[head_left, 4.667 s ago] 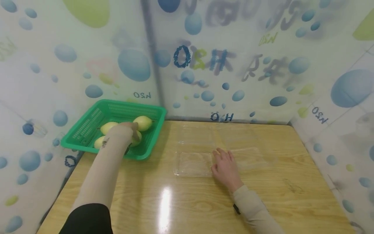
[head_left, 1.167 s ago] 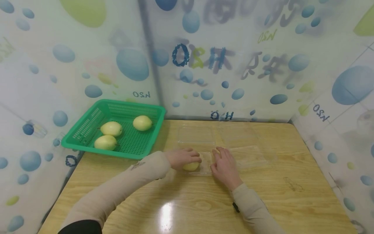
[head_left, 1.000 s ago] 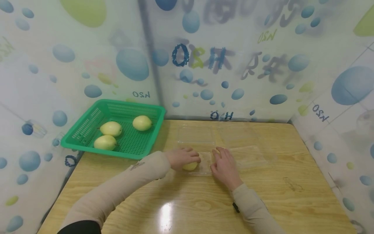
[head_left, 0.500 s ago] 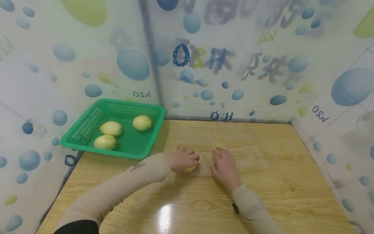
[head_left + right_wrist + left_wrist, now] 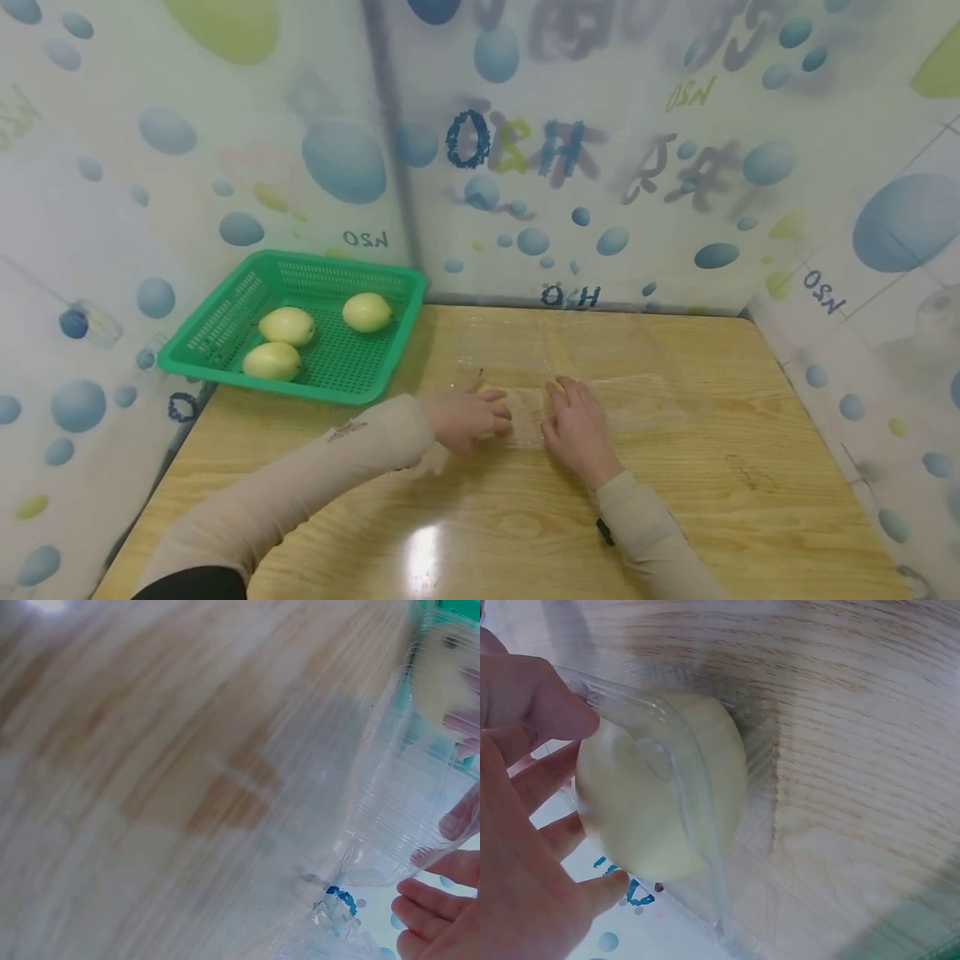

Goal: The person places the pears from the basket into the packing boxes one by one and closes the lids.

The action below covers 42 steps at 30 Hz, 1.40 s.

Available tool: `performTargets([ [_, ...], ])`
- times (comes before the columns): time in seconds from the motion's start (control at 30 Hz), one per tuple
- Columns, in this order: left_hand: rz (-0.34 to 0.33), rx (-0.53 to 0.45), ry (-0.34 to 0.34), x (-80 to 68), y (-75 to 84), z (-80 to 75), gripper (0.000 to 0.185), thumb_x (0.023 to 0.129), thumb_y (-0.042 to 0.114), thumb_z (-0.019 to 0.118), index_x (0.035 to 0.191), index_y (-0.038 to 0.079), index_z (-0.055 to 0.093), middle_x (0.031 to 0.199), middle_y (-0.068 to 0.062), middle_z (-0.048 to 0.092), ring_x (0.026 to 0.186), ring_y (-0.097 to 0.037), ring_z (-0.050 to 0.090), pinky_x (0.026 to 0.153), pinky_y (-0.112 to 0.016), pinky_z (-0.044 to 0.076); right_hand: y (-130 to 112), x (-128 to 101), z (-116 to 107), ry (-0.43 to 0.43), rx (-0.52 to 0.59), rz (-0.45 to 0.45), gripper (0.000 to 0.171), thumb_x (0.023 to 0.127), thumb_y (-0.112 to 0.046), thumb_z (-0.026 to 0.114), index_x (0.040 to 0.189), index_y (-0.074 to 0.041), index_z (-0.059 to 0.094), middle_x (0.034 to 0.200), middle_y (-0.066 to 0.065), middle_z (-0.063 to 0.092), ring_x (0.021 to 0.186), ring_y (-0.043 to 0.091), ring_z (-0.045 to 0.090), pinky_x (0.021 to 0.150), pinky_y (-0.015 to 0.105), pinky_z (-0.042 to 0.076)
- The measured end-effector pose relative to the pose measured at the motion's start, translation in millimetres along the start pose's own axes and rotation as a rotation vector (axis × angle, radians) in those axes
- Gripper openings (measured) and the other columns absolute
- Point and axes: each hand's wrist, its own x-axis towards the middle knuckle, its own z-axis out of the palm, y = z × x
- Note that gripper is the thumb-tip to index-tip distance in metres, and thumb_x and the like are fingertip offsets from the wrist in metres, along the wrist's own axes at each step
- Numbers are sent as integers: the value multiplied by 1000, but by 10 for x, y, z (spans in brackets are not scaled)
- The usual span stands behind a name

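Left hand (image 5: 461, 418) curled round a pear (image 5: 622, 814), which lies in the clear tray (image 5: 528, 417) on the worktop (image 5: 525, 517); right hand (image 5: 581, 435) pinches the tray's rim; three other pears (image 5: 367, 312) in the green basket (image 5: 402, 342), farther left, two of them side by side.

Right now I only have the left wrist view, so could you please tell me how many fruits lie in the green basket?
Observer: Three pale yellow fruits lie in the green basket.
Operator: Thank you; how are they grouped?
Observer: Two lie close together towards the left, and one lies apart on the right.
Operator: And where is the right hand?
Observer: The right hand has its fingertips at the edge of the clear container.
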Motion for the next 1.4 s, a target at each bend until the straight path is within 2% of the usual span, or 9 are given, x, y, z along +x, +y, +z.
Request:
performTargets([
  [0.2,0,8,0,21,39,-20,47,80,15,73,125,20,61,134,4,54,136,-29,36,108,-59,28,-11,-21,0,-5,-6,12,46,80,-7,61,123,10,58,127,28,53,118,42,50,106,50,35],
  [0.33,17,19,29,49,32,15,46,80,19,74,124,20,61,134,1,53,135,-29,36,108,-59,27,-14,-35,7,3,-3,20,46,80,-7,61,123,10,58,126,28,53,118,42,49,106,52,35],
  [0.47,10,-18,64,64,6,19,42,80,20,75,120,20,62,136,-3,52,135,-30,37,108,-60,27,-16,-44,11,23,11,21,46,78,-6,61,121,11,59,125,29,53,116,43,50,105,53,35],
  [0.57,0,-35,90,63,-15,-32,39,81,20,74,119,19,63,138,-6,50,134,-30,38,107,-59,29,-11,-50,17,31,12,21,47,77,-5,62,120,12,59,124,30,54,115,44,50,105,53,35],
  [0.8,-29,-5,169,11,-101,-199,39,84,19,69,122,15,62,137,-9,51,131,-28,40,106,-54,35,1,-63,36,25,13,29,47,78,-5,62,122,11,58,125,29,53,116,43,50,105,54,34],
  [1.03,-69,-44,238,-93,-304,-346,36,84,14,68,119,9,61,132,-13,52,126,-33,42,105,-56,34,-8,-53,45,40,21,39,48,76,-4,62,121,10,59,125,29,53,116,43,51,106,54,34],
  [1.17,-113,-59,276,-148,-461,-415,35,84,9,67,118,7,61,127,-13,54,122,-32,45,105,-55,34,-23,-46,40,47,34,49,47,76,-4,62,121,10,59,125,29,54,116,43,51,105,54,35],
  [1.4,-217,-91,295,-268,-717,-570,41,87,11,65,127,6,57,132,-15,52,126,-35,43,107,-54,31,-36,-48,39,39,63,69,47,76,-4,61,121,11,59,126,29,53,117,44,50,106,54,34],
])
